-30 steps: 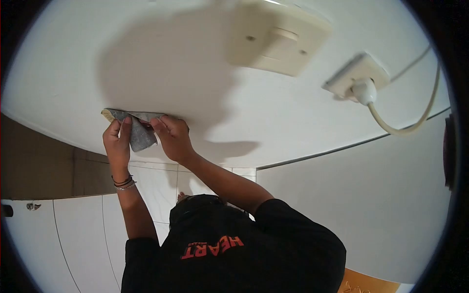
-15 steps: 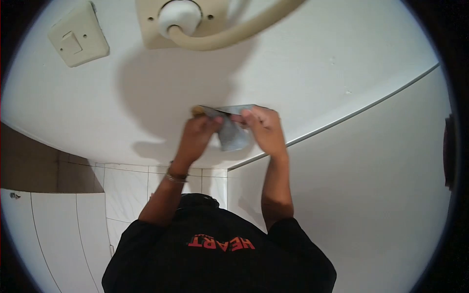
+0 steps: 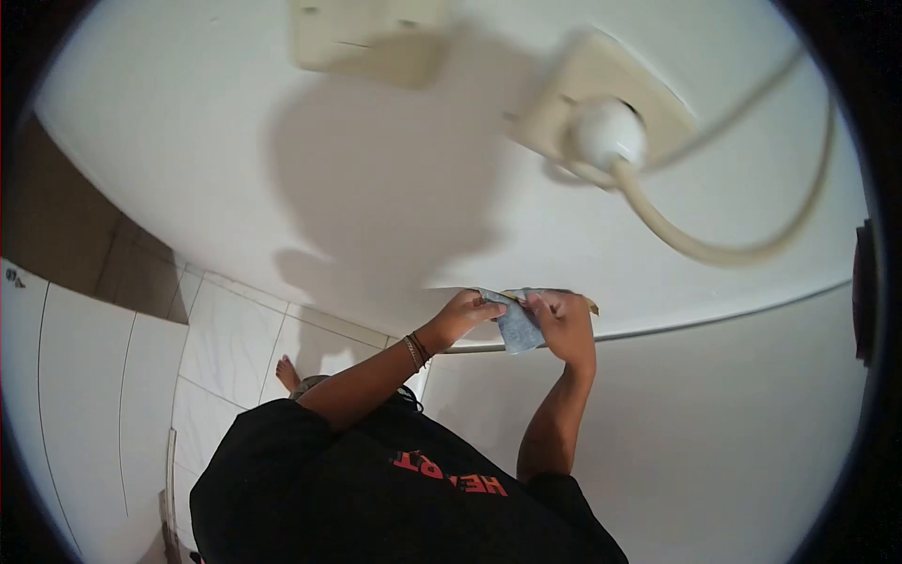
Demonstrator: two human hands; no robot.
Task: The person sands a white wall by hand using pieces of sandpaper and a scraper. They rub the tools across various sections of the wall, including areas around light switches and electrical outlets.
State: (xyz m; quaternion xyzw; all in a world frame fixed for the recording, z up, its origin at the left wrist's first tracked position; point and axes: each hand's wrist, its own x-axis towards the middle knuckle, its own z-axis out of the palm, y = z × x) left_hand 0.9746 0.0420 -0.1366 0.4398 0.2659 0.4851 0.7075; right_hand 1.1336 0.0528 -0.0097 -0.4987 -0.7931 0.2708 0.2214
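Note:
A grey-blue sheet, perhaps cloth or paper [image 3: 521, 331], hangs folded between my two hands, close to the white wall. My left hand [image 3: 460, 318], with bracelets at its wrist, pinches the sheet's left edge. On the other side my right hand [image 3: 567, 324] grips its upper right part with the thumb and fingers. A brownish edge [image 3: 594, 306] sticks out past my right hand; what it belongs to is not clear.
On the white wall [image 3: 216, 122] are a beige plate [image 3: 371, 42] and a socket with a white plug [image 3: 609, 133] and a looping cable [image 3: 723, 252]. A grey panel [image 3: 695, 414] lies at the right. White floor tiles [image 3: 230, 338] and pale cabinet doors [image 3: 85, 395] are at the left.
The view has turned and shifted, so the socket and both hands appear further right. The sheet stays in both hands but is folded smaller. A bare foot now shows at the lower left.

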